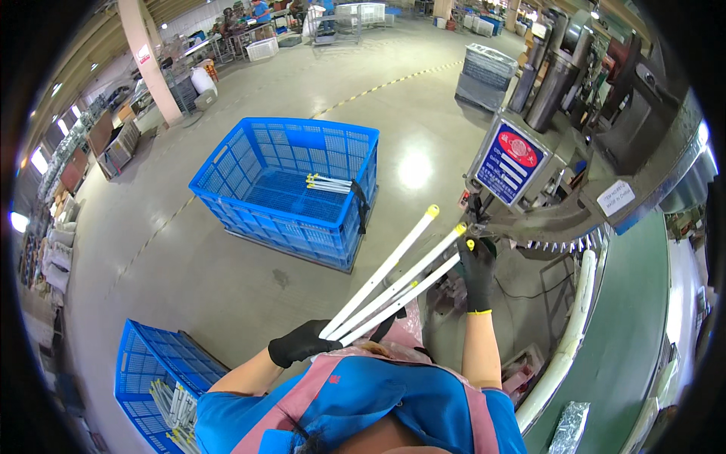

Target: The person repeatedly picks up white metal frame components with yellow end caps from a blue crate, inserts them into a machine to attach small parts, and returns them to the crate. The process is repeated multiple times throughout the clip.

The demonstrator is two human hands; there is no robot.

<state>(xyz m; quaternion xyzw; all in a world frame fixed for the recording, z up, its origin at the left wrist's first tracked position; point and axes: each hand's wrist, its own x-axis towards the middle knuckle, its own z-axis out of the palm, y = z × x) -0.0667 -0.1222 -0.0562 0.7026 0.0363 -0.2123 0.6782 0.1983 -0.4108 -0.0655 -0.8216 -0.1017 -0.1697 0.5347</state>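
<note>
Several long white tubes (pixel 384 293) with yellow ends slant up and to the right in front of my body. My left hand (pixel 302 343), in a black glove, is closed round their lower ends. My right hand (pixel 476 274), also in a black glove with a yellow cuff edge, is closed at the upper end of the rightmost tube, beside the machine's head. A yellow tip (pixel 470 244) shows at its fingers. The other tubes' upper ends fan out to the left of it. Part of the right fingers is hidden against the dark machine parts.
A large machine (pixel 552 185) with a blue-and-red plate fills the right. A blue crate (pixel 283 219) ahead holds a few white tubes (pixel 329 184). More tubes lie in a tilted blue crate (pixel 147 356) at lower left. A green belt (pixel 628 303) runs along the right side.
</note>
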